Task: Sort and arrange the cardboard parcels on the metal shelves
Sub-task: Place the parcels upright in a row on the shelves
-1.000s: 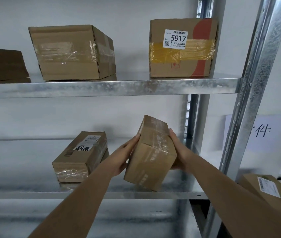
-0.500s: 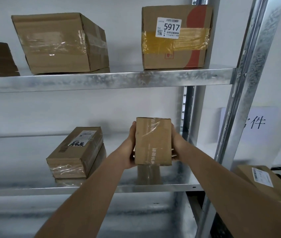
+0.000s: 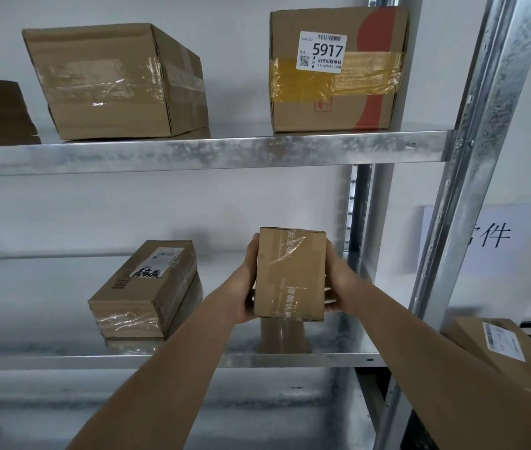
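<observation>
Gleaming galvanized shelf (image 3: 192,360) under held parcel (image 3: 290,274); white wall (image 3: 127,209) behind.

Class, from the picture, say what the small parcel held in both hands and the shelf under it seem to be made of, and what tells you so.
Small brown parcel: matte corrugated-looking cardboard, wrapped with glossy clear tape that wrinkles and glints. Lower shelf: probably galvanised steel, going by its mottled silver-grey sheen and the parcel's faint reflection.
</observation>
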